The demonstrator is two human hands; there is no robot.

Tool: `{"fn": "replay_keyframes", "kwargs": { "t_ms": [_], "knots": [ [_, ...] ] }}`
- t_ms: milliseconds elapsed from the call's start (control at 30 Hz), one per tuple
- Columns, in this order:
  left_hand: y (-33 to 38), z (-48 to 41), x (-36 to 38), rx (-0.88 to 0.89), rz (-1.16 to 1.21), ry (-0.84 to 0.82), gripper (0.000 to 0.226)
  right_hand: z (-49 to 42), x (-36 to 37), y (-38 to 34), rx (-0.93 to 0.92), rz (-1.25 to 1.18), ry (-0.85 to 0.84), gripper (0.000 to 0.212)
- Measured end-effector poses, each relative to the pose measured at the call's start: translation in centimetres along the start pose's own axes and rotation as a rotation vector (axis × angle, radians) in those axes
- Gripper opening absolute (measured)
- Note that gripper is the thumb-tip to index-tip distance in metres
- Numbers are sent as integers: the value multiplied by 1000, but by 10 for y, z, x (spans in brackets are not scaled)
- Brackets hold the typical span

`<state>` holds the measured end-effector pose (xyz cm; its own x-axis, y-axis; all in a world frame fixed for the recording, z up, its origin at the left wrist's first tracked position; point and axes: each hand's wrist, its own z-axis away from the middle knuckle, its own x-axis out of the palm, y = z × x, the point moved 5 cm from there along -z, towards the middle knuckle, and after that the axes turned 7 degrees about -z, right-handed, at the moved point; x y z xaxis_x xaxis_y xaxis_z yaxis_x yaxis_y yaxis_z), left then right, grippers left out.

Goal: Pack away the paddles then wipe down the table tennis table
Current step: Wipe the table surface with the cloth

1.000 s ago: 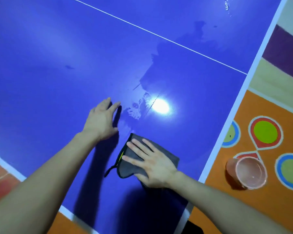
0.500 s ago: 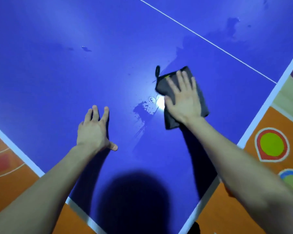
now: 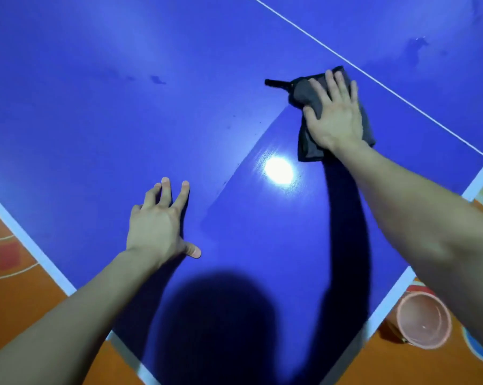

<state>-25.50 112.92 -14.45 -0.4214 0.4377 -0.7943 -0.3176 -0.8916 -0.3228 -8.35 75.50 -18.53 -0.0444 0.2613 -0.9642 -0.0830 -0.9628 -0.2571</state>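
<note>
Wiping is the step in hand; no paddles show anywhere in the frame, so packing them away is probably done, though where they are cannot be told. The right hand (image 3: 336, 115) lies flat on a folded grey cloth (image 3: 308, 147) in the upper right of the frame, fingers straight and slightly spread, palm pressing it onto the blue table (image 3: 95, 107), thumb at the cloth's left edge. A dark loop (image 3: 275, 83) sticks out of the cloth toward the left. The cloth sits just below the white line (image 3: 401, 98) that runs diagonally across the upper right. The left hand (image 3: 156, 226), low and left of centre, holds nothing: fingers splayed, tips and thumb propped on the table, seemingly as a brace. A darker, shinier band runs from the cloth down toward the bottom centre, with a lamp glare (image 3: 279, 169) in it, which suggests a wiped, damp strip. Marks are visible at the upper right (image 3: 414, 48) and upper left of centre (image 3: 156, 79), so much of the surface looks yet to be covered. The next move likely calls for steady downward pressure and a stroke overlapping the damp band, carried toward those marks. A pink cup (image 3: 422, 319) stands on the orange floor (image 3: 17, 287) at the lower right, beside the table's edge.
</note>
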Motion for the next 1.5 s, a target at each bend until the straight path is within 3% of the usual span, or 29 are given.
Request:
{"fn": "replay_keyframes", "kwargs": {
  "t_ms": [67, 133, 233, 333, 400, 533, 600, 667, 733, 833, 900, 1000, 1133, 1233, 1333, 1433, 1500],
  "knots": [
    [0, 0, 0, 6, 0, 0, 166, 29, 6, -36, -33, -21, 53, 73],
    [0, -1, 0, -1, 2, 0, 167, 91, 28, -100, -198, -74, 70, 72],
    [0, -3, 3, 4, 41, -20, 164, 184, 64, -200, -485, -132, -101, 73],
    [0, -2, 3, -3, 67, -30, 164, 185, 63, -189, -587, -165, -130, 71],
    [1, -2, 2, 0, 65, -40, 167, 142, 43, -119, -471, -145, -50, 70],
    [-1, -3, 5, 5, 52, -23, 167, 76, -7, 52, 35, -34, 35, 72],
    [-2, -4, 7, 1, 30, 2, 167, 75, -13, 71, 112, -30, 55, 74],
    [-2, -4, 6, -1, 32, 4, 167, 100, -7, 28, 127, -50, 106, 72],
    [-1, -3, 6, -9, 37, -7, 167, 155, 15, -52, -42, -123, 101, 71],
    [0, -2, 2, -13, 51, 13, 157, 265, 58, -184, -404, -180, -101, 73],
    [-1, -4, 5, -27, 61, 42, 139, 299, 66, -212, -465, -221, -165, 71],
    [-1, -4, 5, -14, 67, -16, 157, 282, 53, -151, -491, -198, -129, 73],
    [0, -5, 5, -10, 68, -31, 168, 246, 7, 25, -162, -101, 58, 71],
    [0, -7, 6, -15, 65, 16, 169, 242, -2, 76, 36, -57, 91, 66],
    [-4, -4, 7, 0, 100, 48, 168, 279, 17, 5, 117, -66, 134, 68],
    [-5, 12, 7, 24, 251, 124, 156, 375, 54, -126, -137, -172, 70, 72],
    [0, 34, 12, 65, 317, 190, 134, 440, 75, -195, -279, -257, -33, 71]
  ]
}}
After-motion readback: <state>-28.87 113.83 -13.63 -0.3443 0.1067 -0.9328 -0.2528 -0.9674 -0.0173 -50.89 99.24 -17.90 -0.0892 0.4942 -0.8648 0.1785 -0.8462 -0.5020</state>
